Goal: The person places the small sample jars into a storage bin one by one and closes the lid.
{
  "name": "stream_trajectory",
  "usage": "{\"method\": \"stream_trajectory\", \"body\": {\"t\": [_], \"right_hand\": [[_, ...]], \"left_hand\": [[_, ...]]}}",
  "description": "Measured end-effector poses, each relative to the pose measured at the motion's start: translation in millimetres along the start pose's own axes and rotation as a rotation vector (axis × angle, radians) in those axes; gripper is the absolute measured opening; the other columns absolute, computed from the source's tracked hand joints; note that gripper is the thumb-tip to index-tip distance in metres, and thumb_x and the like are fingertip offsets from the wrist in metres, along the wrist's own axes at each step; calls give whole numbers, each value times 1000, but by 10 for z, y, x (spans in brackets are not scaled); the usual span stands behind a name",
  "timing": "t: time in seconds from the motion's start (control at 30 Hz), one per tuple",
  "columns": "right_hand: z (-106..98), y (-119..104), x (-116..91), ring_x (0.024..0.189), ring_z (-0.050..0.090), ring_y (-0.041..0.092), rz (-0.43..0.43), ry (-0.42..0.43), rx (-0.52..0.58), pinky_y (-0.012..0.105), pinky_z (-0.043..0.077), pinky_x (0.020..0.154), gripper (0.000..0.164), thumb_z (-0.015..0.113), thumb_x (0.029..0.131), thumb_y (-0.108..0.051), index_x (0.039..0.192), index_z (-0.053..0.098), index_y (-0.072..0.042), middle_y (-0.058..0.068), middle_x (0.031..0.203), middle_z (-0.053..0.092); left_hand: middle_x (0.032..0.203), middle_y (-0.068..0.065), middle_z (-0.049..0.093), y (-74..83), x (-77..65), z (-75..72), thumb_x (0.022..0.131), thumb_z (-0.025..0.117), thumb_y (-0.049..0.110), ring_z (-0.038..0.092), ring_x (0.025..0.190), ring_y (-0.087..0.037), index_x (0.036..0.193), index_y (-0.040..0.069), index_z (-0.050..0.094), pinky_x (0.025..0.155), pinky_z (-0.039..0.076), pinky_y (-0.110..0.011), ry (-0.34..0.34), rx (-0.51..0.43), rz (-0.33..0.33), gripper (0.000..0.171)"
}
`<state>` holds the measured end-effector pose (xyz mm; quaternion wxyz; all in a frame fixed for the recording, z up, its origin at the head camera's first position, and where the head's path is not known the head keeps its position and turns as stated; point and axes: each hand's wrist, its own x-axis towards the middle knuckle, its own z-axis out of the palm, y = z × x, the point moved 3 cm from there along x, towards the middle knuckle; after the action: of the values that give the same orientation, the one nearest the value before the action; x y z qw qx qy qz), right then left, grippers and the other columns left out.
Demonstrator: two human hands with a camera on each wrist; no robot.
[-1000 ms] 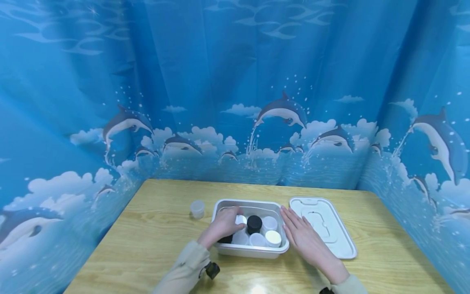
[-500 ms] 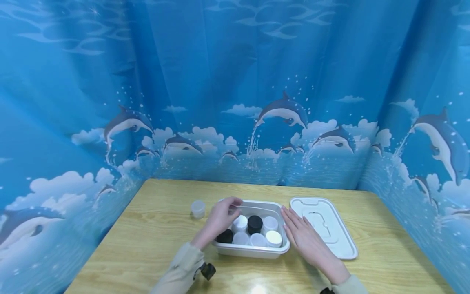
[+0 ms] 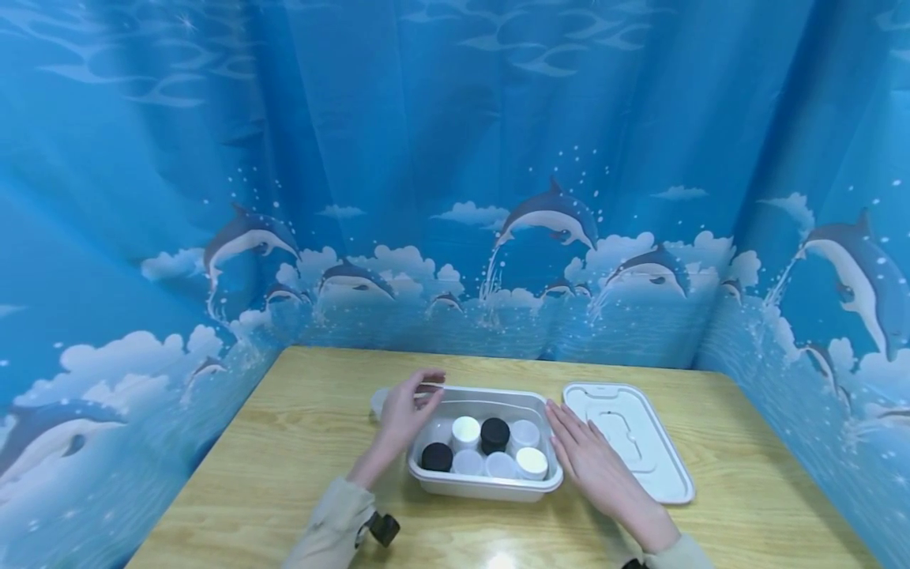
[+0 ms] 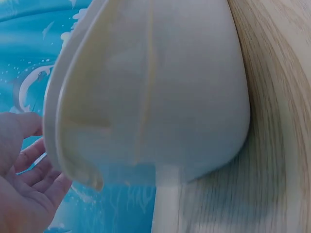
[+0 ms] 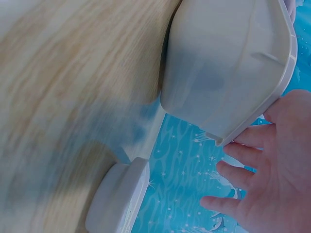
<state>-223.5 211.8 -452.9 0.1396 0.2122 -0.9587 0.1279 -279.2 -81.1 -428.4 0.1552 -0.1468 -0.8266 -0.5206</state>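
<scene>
A white rectangular container (image 3: 483,488) stands on the table with several small round jars inside. Two have black lids, the front-left jar (image 3: 437,457) and the back-middle jar (image 3: 494,435); others are white or translucent. My left hand (image 3: 400,415) hovers by the container's left rim, fingers loosely bent and holding nothing. Behind it, a clear plastic cup (image 3: 378,403) is partly hidden. My right hand (image 3: 590,466) rests its straight fingers along the right rim. The right wrist view shows those fingertips (image 5: 233,144) at the rim; the left wrist view shows the container's outer wall (image 4: 194,87).
A white lid (image 3: 661,474) lies flat on the wooden table (image 3: 284,466), right of the container and close to my right hand. A blue dolphin-print curtain (image 3: 441,158) hangs behind and at both sides of the table.
My left hand has lifted out of the container and moved left and back, uncovering the jars at the left and covering part of the clear cup. My right hand has stayed put.
</scene>
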Motion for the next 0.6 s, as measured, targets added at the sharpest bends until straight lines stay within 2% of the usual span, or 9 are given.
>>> {"method": "stream_trajectory", "body": {"t": [0.1,0.23,0.43,0.6], "right_hand": [[-4,1,-1,146,37,35,4,-4,2,62,30,118,50,46,108,-25,154,41,-5,13,159,40],[-8,0,2,146,37,34,6,-9,0,62,30,118,50,46,108,-24,154,40,-5,12,159,39],[-16,-5,2,146,37,35,5,-9,-3,63,31,117,50,46,108,-24,154,40,-5,12,159,40],[-8,-5,-1,145,38,35,4,6,4,63,31,117,50,47,108,-24,154,42,-5,13,158,41]], "left_hand": [[117,-16,71,-43,-2,-63,93,70,0,70,104,-33,121,1,65,88,62,-37,31,-31,11,28],[117,-17,70,-120,5,-164,91,73,1,68,108,-35,121,0,65,92,60,-42,78,-14,16,32],[122,-21,68,-232,10,-324,88,75,0,65,114,-38,124,-2,64,97,57,-48,117,98,10,38],[127,-21,66,-337,0,-429,88,75,4,61,119,-41,128,-3,62,103,52,-53,110,220,-37,43]]}}
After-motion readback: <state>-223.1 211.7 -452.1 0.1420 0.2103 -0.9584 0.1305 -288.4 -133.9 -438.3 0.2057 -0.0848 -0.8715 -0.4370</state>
